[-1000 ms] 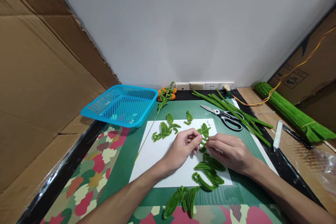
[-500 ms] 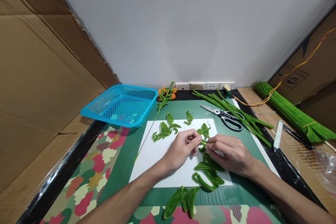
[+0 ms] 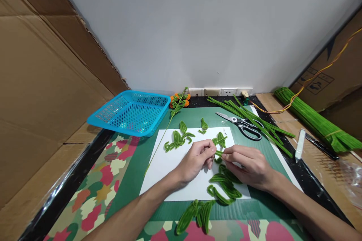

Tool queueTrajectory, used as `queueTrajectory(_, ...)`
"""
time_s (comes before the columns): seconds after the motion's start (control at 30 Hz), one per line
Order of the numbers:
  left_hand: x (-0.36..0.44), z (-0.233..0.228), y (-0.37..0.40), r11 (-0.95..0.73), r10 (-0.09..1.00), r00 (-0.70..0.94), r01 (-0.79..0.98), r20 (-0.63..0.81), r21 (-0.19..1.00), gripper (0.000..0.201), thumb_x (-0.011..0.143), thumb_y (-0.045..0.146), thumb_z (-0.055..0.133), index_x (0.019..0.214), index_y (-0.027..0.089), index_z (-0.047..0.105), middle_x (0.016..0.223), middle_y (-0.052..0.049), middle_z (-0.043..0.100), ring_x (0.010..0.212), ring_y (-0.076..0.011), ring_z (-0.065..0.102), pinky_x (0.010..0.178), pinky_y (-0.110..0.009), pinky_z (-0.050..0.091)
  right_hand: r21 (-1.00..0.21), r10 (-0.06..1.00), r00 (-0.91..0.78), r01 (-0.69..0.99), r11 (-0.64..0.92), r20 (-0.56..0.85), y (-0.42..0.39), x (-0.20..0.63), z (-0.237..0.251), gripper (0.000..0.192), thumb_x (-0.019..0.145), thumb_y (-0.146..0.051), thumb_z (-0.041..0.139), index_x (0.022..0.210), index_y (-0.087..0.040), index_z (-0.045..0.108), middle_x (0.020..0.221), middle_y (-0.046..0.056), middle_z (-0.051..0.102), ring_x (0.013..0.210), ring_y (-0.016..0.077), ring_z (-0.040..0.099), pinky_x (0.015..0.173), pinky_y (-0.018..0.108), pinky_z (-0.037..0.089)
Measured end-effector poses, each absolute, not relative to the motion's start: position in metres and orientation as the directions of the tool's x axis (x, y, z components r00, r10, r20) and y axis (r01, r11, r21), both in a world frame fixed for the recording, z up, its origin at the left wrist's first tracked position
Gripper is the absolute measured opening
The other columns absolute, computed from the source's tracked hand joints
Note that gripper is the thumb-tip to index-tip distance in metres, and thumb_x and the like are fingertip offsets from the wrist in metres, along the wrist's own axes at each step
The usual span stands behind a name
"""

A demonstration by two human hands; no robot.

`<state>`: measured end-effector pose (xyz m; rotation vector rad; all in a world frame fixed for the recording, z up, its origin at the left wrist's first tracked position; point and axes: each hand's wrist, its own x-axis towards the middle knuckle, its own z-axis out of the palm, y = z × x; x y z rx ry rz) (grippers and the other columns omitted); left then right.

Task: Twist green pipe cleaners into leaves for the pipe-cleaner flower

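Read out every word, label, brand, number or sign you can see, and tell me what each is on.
No words, brands or numbers can be read.
Cardboard box, right: a group of dark printed signs, too small and blurred to make out.
Same box, higher up: a dark shape, unclear.
White sheet, far right corner: tiny dark marks, too small to tell whether writing.

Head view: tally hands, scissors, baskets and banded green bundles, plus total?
Left hand and right hand: 2
Scissors: 1
Blue basket: 1
Banded green bundle: 1
Total: 5
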<state>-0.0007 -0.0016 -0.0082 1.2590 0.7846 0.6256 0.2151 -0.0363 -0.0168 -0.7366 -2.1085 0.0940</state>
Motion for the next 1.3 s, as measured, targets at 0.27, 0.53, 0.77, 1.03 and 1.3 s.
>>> queueTrajectory(0.27,-0.001,-0.010,-0.001,0.197,0.781,0.607,-0.017,-0.146,0.980,0.035,0.102,0.046,0.061,0.081,0.019,0.054,0.063,0.003,0.054,0.057,-0.0108,0.051,0.058,-0.021,0.040,-0.245,0.510,-0.478,0.511,0.824,0.715,-0.037,0.217,-0.017,0.014,0.101,-0.005,0.058,0.100,-0.016,0.066,0.090,0.009,0.075,0.071,0.0158,0.068,0.063,0.026,0.052)
queueTrajectory(0.53,0.001,-0.008,0.000,0.162,0.796,0.596,-0.032,-0.111,0.986,0.034,0.102,0.046,0.062,0.084,0.019,0.056,0.059,0.004,0.056,0.053,-0.0098,0.049,0.054,-0.020,0.038,-0.294,0.601,-0.433,0.589,0.752,0.672,-0.033,0.221,-0.020,0.018,0.103,-0.017,0.065,0.120,-0.014,0.064,0.099,0.011,0.075,0.084,0.0202,0.071,0.073,0.030,0.056)
queueTrajectory(0.77,0.002,-0.007,0.000,0.118,0.806,0.585,-0.015,-0.087,0.993,0.034,0.103,0.047,0.062,0.085,0.019,0.057,0.057,0.005,0.056,0.051,-0.0091,0.048,0.053,-0.020,0.037,-0.284,0.631,-0.475,0.613,0.737,0.614,-0.030,0.222,-0.026,0.011,0.108,-0.022,0.058,0.109,-0.016,0.067,0.090,0.009,0.073,0.076,0.0188,0.066,0.068,0.030,0.050)
queueTrajectory(1.03,0.001,-0.010,0.000,0.098,0.802,0.592,0.002,-0.080,0.995,0.034,0.104,0.047,0.061,0.086,0.019,0.057,0.059,0.004,0.056,0.052,-0.0093,0.049,0.054,-0.020,0.040,-0.349,0.653,-0.449,0.587,0.730,0.610,-0.030,0.220,-0.024,0.013,0.108,-0.021,0.057,0.105,-0.016,0.068,0.085,0.008,0.073,0.072,0.0172,0.066,0.065,0.028,0.049)
queueTrajectory(1.3,0.002,-0.009,-0.002,0.069,0.820,0.568,0.023,-0.070,0.997,0.033,0.100,0.049,0.067,0.092,0.018,0.060,0.072,0.004,0.058,0.056,-0.0093,0.054,0.053,-0.020,0.043,-0.502,0.711,-0.373,0.518,0.692,0.595,-0.028,0.217,-0.017,0.016,0.108,-0.025,0.057,0.107,-0.015,0.069,0.083,0.006,0.072,0.068,0.0161,0.065,0.064,0.027,0.051)
